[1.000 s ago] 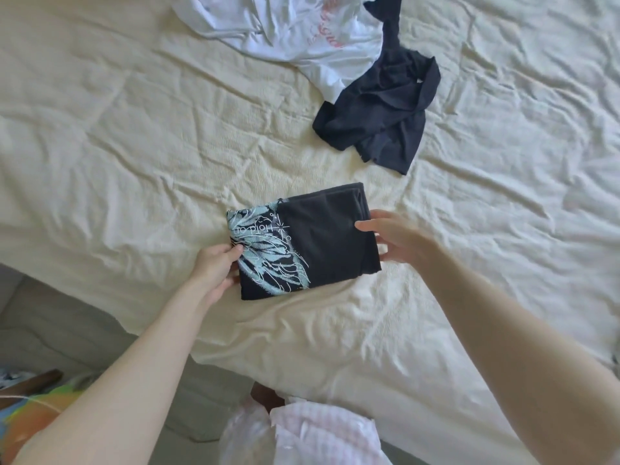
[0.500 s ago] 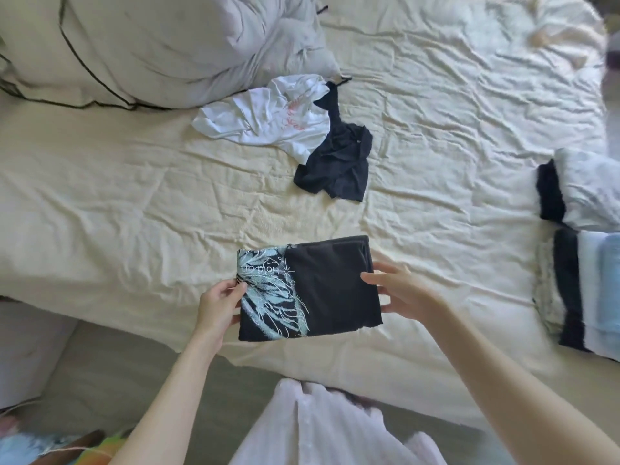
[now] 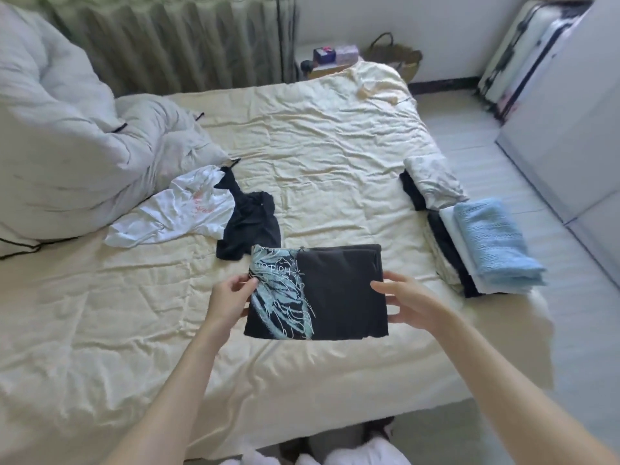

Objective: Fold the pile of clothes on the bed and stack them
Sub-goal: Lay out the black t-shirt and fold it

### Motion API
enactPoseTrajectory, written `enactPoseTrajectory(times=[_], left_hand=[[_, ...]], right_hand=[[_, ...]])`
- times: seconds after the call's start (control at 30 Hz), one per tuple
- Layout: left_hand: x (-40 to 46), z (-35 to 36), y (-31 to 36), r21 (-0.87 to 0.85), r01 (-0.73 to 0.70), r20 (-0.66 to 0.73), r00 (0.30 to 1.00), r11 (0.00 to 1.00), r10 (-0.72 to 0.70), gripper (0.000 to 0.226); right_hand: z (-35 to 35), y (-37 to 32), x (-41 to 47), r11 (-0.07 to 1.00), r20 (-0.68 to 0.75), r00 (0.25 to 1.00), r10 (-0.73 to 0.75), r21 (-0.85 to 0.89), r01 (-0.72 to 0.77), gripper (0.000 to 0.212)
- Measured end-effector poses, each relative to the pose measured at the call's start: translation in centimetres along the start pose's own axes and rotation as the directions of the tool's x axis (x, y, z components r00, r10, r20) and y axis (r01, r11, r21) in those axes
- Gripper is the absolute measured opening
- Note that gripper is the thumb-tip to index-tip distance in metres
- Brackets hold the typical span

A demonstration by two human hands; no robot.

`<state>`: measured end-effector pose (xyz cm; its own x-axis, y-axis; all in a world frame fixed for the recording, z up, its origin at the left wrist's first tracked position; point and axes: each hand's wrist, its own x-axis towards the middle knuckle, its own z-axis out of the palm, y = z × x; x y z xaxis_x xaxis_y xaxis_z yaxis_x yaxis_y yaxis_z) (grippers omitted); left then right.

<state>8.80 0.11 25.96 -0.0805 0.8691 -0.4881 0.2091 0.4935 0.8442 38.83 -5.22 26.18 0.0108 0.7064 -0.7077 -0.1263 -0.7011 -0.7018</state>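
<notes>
A folded black shirt with a pale blue print [image 3: 335, 293] hangs just above the cream bed sheet [image 3: 318, 162]. My left hand [image 3: 229, 298] pinches its left edge and my right hand [image 3: 407, 302] holds its right edge. An unfolded white shirt [image 3: 174, 209] and a crumpled black garment [image 3: 250, 223] lie behind it to the left. At the bed's right edge sit two stacks of folded clothes: one topped by a light blue knit [image 3: 496, 243], and behind it one topped by a pale grey piece [image 3: 434, 182].
A bulky grey duvet [image 3: 60, 146] fills the bed's left side. A curtain [image 3: 174, 38] and a small stand with boxes [image 3: 332, 57] are behind the bed. A suitcase [image 3: 523, 55] and a white cabinet [image 3: 570, 122] stand on the right.
Both hands have lifted the folded black shirt off the sheet and carried it slightly right. The view has tilted up, and the folded stacks and the room now show.
</notes>
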Motion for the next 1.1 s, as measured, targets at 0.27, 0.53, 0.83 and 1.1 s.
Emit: enactPoseTrajectory(times=[0.27, 0.53, 0.83, 1.1], left_hand=[[2.3, 13.2, 6.6, 0.226, -0.173, 0.162, 0.977, 0.959, 0.138, 0.008], [11.4, 31.8, 15.2, 0.548, -0.351, 0.194, 0.936, 0.759, 0.293, 0.018], [27.1, 52.3, 24.8, 0.798, -0.502, 0.281, 0.8, 0.335, 0.531, 0.029], [35.6, 60.9, 26.0, 0.847, -0.514, 0.357, 0.743, 0.14, 0.567, 0.028]], right_hand=[[-11.8, -1.2, -1.0, 0.985, -0.081, 0.996, 0.039, 0.174, -0.025, 0.02], [-25.3, -5.8, 5.2, 0.906, -0.081, 0.994, 0.073, 0.422, -0.032, 0.022], [-32.5, -12.2, 20.5, 0.685, -0.207, 0.978, 0.01, 0.714, 0.144, 0.026], [-35.7, -13.9, 30.4, 0.52, -0.216, 0.972, 0.09, 0.843, 0.139, 0.033]])
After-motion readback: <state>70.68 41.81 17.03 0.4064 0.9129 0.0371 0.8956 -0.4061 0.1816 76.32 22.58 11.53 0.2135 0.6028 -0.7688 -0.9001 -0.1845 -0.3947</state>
